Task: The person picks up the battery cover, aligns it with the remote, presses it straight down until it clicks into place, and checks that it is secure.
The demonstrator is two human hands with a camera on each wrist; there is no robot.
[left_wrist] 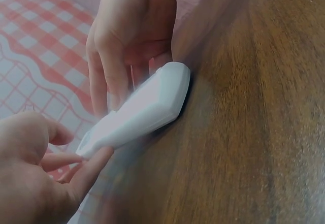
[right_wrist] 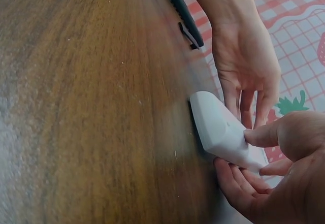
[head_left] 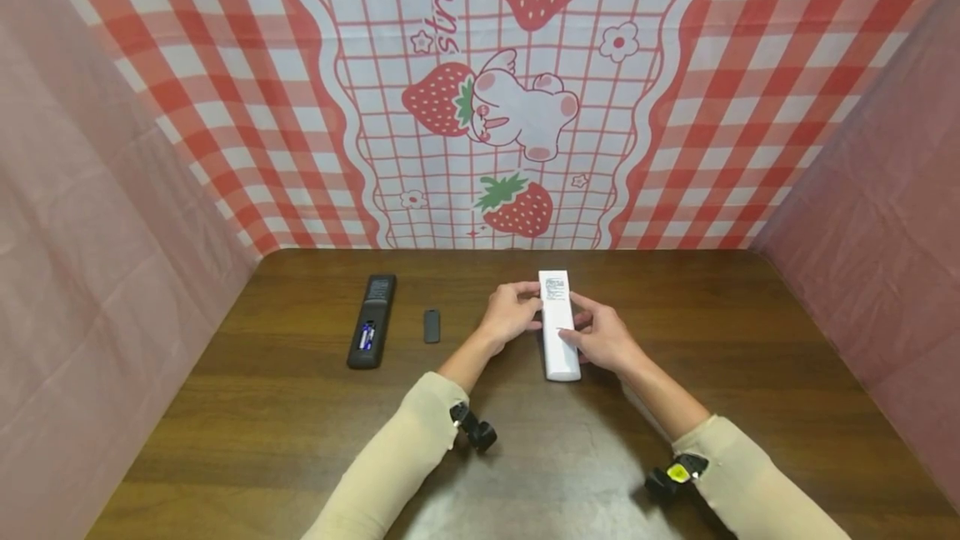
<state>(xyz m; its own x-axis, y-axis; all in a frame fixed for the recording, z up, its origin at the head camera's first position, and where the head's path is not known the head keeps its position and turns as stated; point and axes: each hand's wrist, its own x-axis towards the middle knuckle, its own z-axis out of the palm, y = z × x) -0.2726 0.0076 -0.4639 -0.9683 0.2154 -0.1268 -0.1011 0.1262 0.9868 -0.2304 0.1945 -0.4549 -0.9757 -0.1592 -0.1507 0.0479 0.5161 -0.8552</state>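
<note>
A white remote control [head_left: 560, 359] lies back side up on the wooden table, with a printed label near its far end. From its left side, my left hand [head_left: 512, 313] holds the edge with thumb and fingers. My right hand [head_left: 606, 340] grips the opposite side, its thumb resting on the back panel, as the right wrist view also shows. Further left lies a black remote control [head_left: 380, 312], its battery compartment uncovered and batteries [head_left: 367, 336] inside. Between it and my left hand is a small black battery cover [head_left: 432, 327].
A brown wooden table [head_left: 247, 440] carries everything. Behind it hangs a red-and-white checked cloth [head_left: 675, 148] with strawberry prints, and pink cloth walls [head_left: 862, 190] stand on both sides. Each sleeve bears a black wrist camera [head_left: 474, 427].
</note>
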